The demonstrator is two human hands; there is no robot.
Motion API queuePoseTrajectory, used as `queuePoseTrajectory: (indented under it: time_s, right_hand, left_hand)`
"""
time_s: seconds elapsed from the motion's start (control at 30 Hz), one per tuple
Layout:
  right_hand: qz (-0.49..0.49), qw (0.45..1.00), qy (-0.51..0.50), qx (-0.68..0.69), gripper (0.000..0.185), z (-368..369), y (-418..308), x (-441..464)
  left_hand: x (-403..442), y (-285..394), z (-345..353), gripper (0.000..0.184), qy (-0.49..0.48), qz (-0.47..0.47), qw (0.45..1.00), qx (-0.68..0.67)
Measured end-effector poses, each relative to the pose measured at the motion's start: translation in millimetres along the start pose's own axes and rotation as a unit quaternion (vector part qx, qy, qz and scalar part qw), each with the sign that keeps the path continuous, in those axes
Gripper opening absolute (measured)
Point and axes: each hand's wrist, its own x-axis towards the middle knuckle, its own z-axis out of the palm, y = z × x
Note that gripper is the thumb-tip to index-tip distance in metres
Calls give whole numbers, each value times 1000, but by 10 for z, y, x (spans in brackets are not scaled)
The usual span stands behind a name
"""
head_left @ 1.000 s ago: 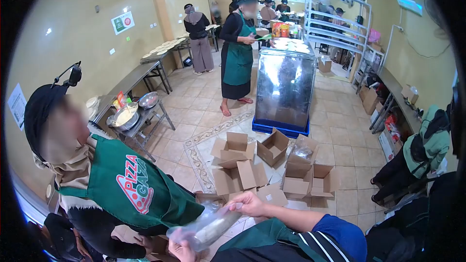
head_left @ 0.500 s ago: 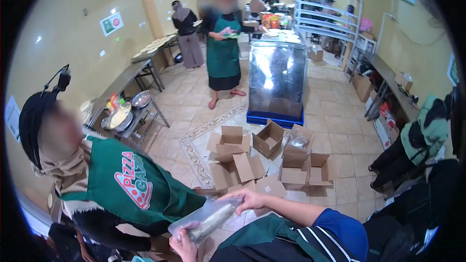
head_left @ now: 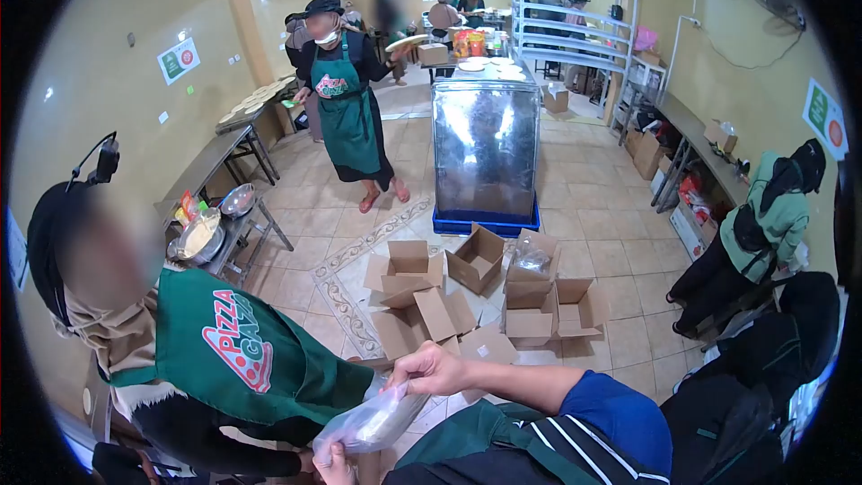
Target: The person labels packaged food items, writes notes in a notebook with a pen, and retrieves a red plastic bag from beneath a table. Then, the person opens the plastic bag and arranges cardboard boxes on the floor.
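Note:
Between my hands is a translucent plastic bag [head_left: 373, 427] with something pale inside; its contents are blurred. My right hand [head_left: 429, 368] pinches the bag's upper end, fingers closed. At the lower end, my left hand [head_left: 334, 467] grips the bag with its thumb on top; the rest of that hand is partly cut off by the frame's bottom edge. Beyond the bag, several cardboard boxes stand open on the floor, among them an open box [head_left: 409, 265] and another box [head_left: 579, 310]. One box holds a clear plastic bundle [head_left: 534, 258].
A person in a green apron [head_left: 247, 350] stands close on my left. Behind the boxes is a tall shiny cabinet [head_left: 485, 148] on a blue base. Another aproned person [head_left: 346, 108] walks farther off. Bowls sit on a low table [head_left: 235, 238]; people in dark clothes are at right.
My right hand has drawn closer to my left, and the bag looks more bunched. The far aproned person has moved left, carrying a round flat item. The view has shifted slightly.

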Motion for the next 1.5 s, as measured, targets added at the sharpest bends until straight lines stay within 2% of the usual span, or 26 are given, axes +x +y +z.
queuePoseTrajectory:
  time_s: [0.07, 0.23, 0.3, 0.37, 0.4, 0.5, 0.57, 0.6, 0.63, 0.7, 0.73, 0.77, 0.83, 0.87, 0.9, 0.93, 1.0, 1.03, 1.1, 1.17, 1.2, 1.27, 1.3, 1.37, 1.43, 1.5]
  right_hand:
    - [3, 999, -19, -31, 3, 91, -94, 80]
    - [26, 995, -28, 96, 11, 403, -159, 313]
    - [24, 994, -62, 92, 12, 472, -159, 393]
    - [60, 974, -80, 201, 20, 582, -81, 461]
    - [48, 971, -97, 214, 22, 660, -90, 490]
    - [20, 961, -158, 227, 20, 914, -96, 566]
    - [50, 951, -186, 243, 15, 1031, -44, 657]
    - [69, 948, -212, 229, 8, 1073, -47, 719]
    - [90, 942, -240, 215, 6, 1124, -43, 771]
    - [59, 931, -333, 138, 18, 1246, 196, 838]
    - [116, 919, -364, 101, 15, 1331, 323, 813]
    - [170, 900, -397, 62, 13, 1426, 400, 776]
    - [91, 906, -401, 101, 12, 1723, 690, 684]
    - [106, 905, -399, 106, 11, 1873, 757, 654]
    - [112, 897, -392, 169, 9, 2023, 827, 617]
    - [142, 877, -386, 248, 7, 2186, 760, 604]
    - [136, 879, -401, 221, 6, 2415, 670, 564]
    - [156, 874, -412, 205, 18, 2535, 609, 557]
    - [169, 830, -459, 268, 19, 2819, 559, 461]
    - [194, 792, -502, 287, 18, 3062, 473, 252]
    - [198, 780, -519, 287, 18, 3187, 474, 181]
    - [244, 753, -543, 281, 19, 3413, 582, 288]
    - [249, 750, -545, 280, 19, 3533, 565, 242]
    - [275, 727, -560, 288, 19, 3764, 522, 144]
    - [268, 715, -578, 288, 16, 3909, 645, 85]
    - [278, 701, -609, 247, 15, 4029, 692, 27]
  left_hand:
    - [-76, 73, -13, 34, 15, -12, 1000, -22]
    - [-323, 262, -122, 38, 74, -59, 989, -117]
    - [-408, 326, -195, 40, 96, -72, 981, -151]
    - [-552, 375, -275, 43, 124, -90, 971, -185]
    - [-629, 395, -314, 44, 142, -98, 964, -203]
    - [-914, 448, -423, 47, 198, -126, 939, -252]
    - [-1120, 450, -507, 49, 237, -141, 918, -285]
    - [-1252, 307, -621, 64, 226, -187, 925, -242]
    - [-1318, 414, -624, 64, 243, -194, 919, -243]
    - [-1432, 669, -644, 66, 262, -112, 918, -275]
    - [-1544, 723, -704, 69, 243, -100, 937, -232]
    - [-1655, 677, -776, 69, 266, -108, 930, -229]
    - [-2027, 506, -905, 49, 180, 76, 929, -313]
    - [-2176, 543, -932, 55, 249, 4, 956, -153]
    - [-2242, 721, -982, 56, 258, -21, 960, -104]
    - [-2282, 897, -950, 56, 307, -68, 944, -94]
    - [-2548, 817, -918, 54, 363, -130, 922, -20]
    - [-2706, 809, -849, 50, 395, -130, 904, -104]
    - [-3049, 521, -635, 49, 464, -134, 871, -88]
    - [-3423, 288, -322, 47, 498, -33, 857, -131]
    - [-3478, 367, -247, 47, 516, -36, 846, -128]
    - [-3318, 605, -250, 45, 539, -135, 810, -185]
    - [-3397, 674, -212, 45, 542, -139, 807, -188]
    - [-3569, 768, -149, 46, 550, -225, 770, -234]
    - [-3690, 839, -185, 46, 562, -201, 776, -203]
    - [-3746, 973, -231, 46, 591, -210, 752, -203]
